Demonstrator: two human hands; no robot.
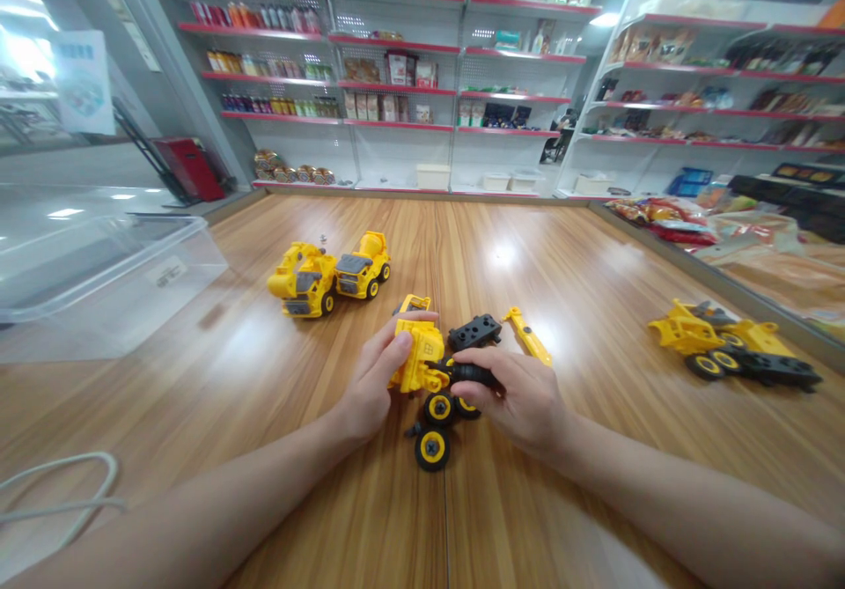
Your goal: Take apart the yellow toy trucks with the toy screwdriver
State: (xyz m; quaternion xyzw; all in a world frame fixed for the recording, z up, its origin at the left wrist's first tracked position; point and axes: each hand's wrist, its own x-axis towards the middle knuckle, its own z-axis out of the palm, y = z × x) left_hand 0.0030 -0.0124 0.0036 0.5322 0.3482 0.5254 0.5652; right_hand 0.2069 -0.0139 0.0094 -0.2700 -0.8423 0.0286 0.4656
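Observation:
My left hand is closed round a yellow toy vehicle body at the middle of the table. In my right hand is a black-handled screwdriver, its tip end against the right side of the yellow body. Just below the hands lie loose black wheels with yellow hubs, several in all. A black perforated chassis piece rests behind my right hand, with a long yellow arm piece to its right. Another yellow part shows partly behind my left hand.
Two yellow toy trucks stand at the left back of the wooden table. More yellow and black toy parts lie at the right. A clear plastic bin and a white cable are on the left; snack bags at the right.

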